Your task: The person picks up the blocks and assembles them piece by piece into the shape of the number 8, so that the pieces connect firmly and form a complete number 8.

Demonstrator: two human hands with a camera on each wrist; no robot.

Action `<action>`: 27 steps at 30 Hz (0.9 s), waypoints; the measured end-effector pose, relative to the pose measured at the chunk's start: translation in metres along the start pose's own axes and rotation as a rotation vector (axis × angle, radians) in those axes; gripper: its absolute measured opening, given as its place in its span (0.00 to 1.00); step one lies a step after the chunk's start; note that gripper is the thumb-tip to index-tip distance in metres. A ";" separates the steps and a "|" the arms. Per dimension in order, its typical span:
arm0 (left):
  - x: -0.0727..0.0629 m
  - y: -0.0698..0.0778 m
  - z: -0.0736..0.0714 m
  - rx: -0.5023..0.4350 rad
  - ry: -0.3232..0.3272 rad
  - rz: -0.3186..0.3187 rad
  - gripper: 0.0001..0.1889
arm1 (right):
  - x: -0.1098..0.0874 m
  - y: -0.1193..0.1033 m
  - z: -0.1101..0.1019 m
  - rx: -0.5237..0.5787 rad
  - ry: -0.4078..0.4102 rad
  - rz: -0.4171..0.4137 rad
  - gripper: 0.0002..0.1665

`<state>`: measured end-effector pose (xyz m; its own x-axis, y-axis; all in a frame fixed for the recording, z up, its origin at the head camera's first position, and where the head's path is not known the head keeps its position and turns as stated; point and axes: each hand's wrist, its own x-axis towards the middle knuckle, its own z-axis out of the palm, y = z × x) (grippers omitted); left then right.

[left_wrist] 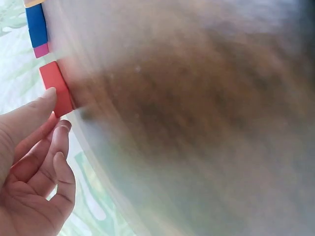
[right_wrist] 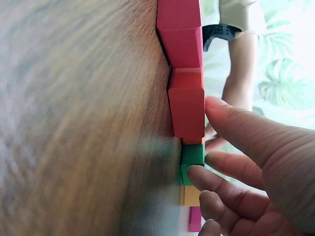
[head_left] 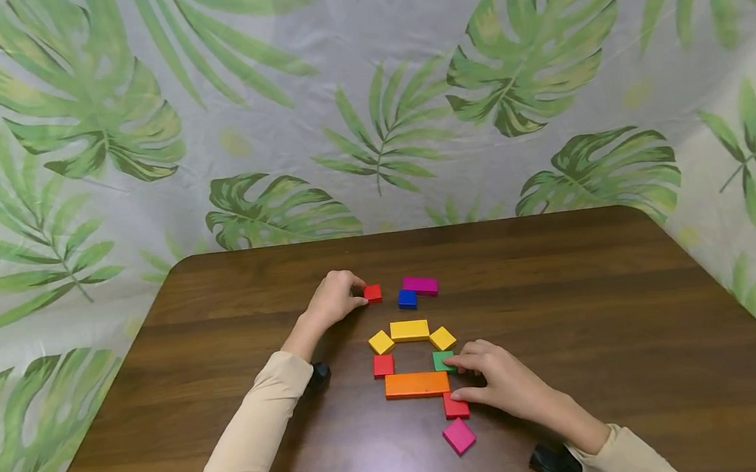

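Observation:
At the far left of the blocks, my left hand (head_left: 334,296) pinches a small red block (head_left: 373,293) between thumb and fingers; the left wrist view shows the thumb across this block's face (left_wrist: 53,81). My right hand (head_left: 503,377) lies along the right side of a block arrangement. Its thumb touches another red block (head_left: 457,407), while its fingertips touch a green block (head_left: 442,359). A long orange block (head_left: 417,385) lies beside both of these. Below the right thumb, a pink block (head_left: 459,436) sits turned cornerwise.
Beyond the arrangement lie a blue block (head_left: 407,300) and a magenta block (head_left: 420,286), close together. A long yellow block (head_left: 409,330) has tilted yellow squares (head_left: 381,342) at both ends. Another red block (head_left: 383,366) is at left. Behind the wooden table (head_left: 586,287) hangs a leaf-print curtain (head_left: 384,133).

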<state>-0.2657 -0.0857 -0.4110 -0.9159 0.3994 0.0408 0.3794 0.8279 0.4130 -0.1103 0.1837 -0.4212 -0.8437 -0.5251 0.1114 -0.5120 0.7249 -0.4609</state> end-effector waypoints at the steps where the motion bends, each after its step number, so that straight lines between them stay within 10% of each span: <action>1: -0.001 0.000 -0.001 0.011 -0.004 0.007 0.14 | 0.000 0.000 0.000 0.000 -0.004 0.006 0.29; 27: -0.081 -0.018 -0.028 0.137 -0.106 0.117 0.12 | 0.001 -0.001 0.002 0.049 0.005 0.008 0.27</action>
<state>-0.2018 -0.1440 -0.3963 -0.8482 0.5293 -0.0181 0.5033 0.8163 0.2835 -0.1105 0.1811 -0.4220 -0.8488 -0.5167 0.1118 -0.4966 0.7066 -0.5041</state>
